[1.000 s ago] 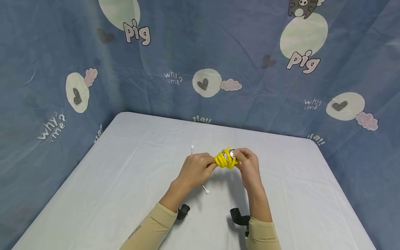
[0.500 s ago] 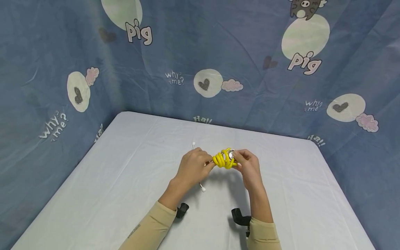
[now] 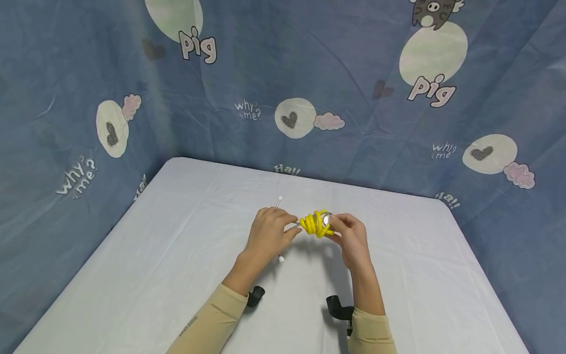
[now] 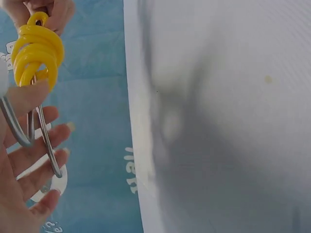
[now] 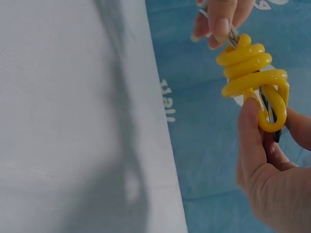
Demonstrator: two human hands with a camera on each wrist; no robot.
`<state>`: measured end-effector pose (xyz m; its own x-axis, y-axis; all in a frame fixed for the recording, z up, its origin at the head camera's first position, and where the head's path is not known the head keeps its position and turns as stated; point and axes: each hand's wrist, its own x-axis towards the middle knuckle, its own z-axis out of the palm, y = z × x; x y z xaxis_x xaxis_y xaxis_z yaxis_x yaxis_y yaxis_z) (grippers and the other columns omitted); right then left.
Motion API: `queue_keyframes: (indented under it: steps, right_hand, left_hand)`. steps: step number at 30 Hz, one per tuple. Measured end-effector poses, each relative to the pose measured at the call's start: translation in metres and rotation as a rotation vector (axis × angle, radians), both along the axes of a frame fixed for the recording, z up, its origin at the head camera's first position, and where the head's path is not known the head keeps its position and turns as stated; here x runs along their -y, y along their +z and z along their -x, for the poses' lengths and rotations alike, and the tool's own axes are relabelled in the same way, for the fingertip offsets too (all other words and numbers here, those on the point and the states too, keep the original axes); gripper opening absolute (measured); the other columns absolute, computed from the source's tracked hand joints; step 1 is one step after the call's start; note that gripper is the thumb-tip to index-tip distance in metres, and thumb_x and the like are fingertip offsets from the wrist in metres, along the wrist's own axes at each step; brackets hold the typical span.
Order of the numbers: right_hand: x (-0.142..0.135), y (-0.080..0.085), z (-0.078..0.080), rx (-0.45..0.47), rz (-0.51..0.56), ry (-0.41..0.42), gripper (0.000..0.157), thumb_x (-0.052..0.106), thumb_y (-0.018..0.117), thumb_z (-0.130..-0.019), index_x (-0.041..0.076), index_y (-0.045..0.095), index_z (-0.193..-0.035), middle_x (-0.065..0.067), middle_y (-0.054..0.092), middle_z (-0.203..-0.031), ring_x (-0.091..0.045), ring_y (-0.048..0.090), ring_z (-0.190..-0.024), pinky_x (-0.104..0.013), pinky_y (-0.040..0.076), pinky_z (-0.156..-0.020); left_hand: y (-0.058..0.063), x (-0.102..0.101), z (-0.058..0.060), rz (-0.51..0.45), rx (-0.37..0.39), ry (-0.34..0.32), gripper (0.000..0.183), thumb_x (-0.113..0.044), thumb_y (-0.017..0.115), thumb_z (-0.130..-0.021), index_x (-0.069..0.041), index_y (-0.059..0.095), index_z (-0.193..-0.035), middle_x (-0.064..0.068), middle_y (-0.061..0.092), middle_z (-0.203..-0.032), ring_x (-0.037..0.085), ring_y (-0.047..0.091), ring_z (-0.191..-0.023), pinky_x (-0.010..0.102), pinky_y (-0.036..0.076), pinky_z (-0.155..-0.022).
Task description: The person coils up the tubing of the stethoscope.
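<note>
A stethoscope with yellow tubing wound in coils is held above the table between both hands. My left hand pinches its metal ear tubes close to the coils, thumb against fingers. White ear tips stick out on either side of that hand. My right hand grips the other end, at the silver chest piece, with thumb and fingertips. In the right wrist view, the coils run from the metal tubes down to a loop at the right hand's fingertips. Fingers partly cover the chest piece.
A white cloth-covered table lies under the hands. Blue printed curtain hangs behind and at both sides. Black wrist mounts extend from both forearms, low over the table.
The left hand has shifted slightly left and turned, so the ear tips have swung upward. More bare metal shows between it and the coils. The right hand stays nearly in place.
</note>
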<state>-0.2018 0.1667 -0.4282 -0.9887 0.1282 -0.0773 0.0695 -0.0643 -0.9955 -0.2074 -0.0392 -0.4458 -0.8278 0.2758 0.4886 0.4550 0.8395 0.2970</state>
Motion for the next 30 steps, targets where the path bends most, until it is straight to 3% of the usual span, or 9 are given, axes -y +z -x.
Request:
queue_keyframes:
  steps: [6, 12, 21, 26, 30]
  right_hand:
    - [0.0, -0.008, 0.003, 0.039, 0.024, 0.002, 0.026, 0.011, 0.058, -0.098, -0.012, 0.056, -0.11, -0.017, 0.055, -0.112, -0.018, 0.063, -0.088, -0.032, 0.06, -0.077]
    - [0.003, -0.018, 0.007, 0.099, -0.025, 0.017, 0.022, 0.01, 0.057, -0.099, -0.011, 0.056, -0.107, -0.014, 0.055, -0.107, -0.016, 0.062, -0.084, -0.029, 0.06, -0.074]
    - [0.0, -0.031, 0.008, 0.171, -0.167, 0.062, 0.027, 0.012, 0.056, -0.1, -0.01, 0.056, -0.115, -0.018, 0.055, -0.112, -0.018, 0.06, -0.089, -0.031, 0.059, -0.08]
    - [-0.004, -0.029, 0.005, 0.201, -0.238, 0.079, 0.034, 0.013, 0.057, -0.098, -0.01, 0.056, -0.124, -0.022, 0.057, -0.119, -0.02, 0.062, -0.091, -0.032, 0.059, -0.081]
    - [-0.011, -0.023, 0.003, 0.179, -0.404, 0.035, 0.04, 0.022, 0.056, -0.098, -0.003, 0.058, -0.13, -0.022, 0.061, -0.126, -0.029, 0.064, -0.1, -0.041, 0.056, -0.09]
  left_hand:
    - [-0.004, 0.004, 0.0, 0.038, 0.098, 0.027, 0.036, -0.033, 0.075, -0.088, -0.023, 0.07, -0.123, 0.001, 0.065, -0.13, 0.023, 0.057, -0.126, 0.044, 0.04, -0.108]
    - [-0.008, 0.007, -0.001, 0.06, 0.19, 0.021, 0.041, -0.031, 0.072, -0.09, -0.022, 0.066, -0.13, 0.003, 0.062, -0.137, 0.025, 0.054, -0.131, 0.046, 0.039, -0.109]
    - [-0.01, 0.006, -0.002, 0.048, 0.251, 0.011, 0.043, -0.033, 0.07, -0.092, -0.022, 0.064, -0.132, 0.004, 0.059, -0.14, 0.026, 0.051, -0.134, 0.049, 0.036, -0.112]
    - [-0.007, 0.009, -0.002, 0.043, 0.267, 0.016, 0.044, -0.034, 0.07, -0.092, -0.021, 0.063, -0.134, 0.005, 0.058, -0.142, 0.026, 0.05, -0.136, 0.049, 0.035, -0.113]
    - [-0.003, 0.013, 0.0, 0.044, 0.251, 0.029, 0.047, -0.038, 0.068, -0.093, -0.022, 0.06, -0.136, 0.005, 0.055, -0.145, 0.028, 0.047, -0.138, 0.048, 0.034, -0.115]
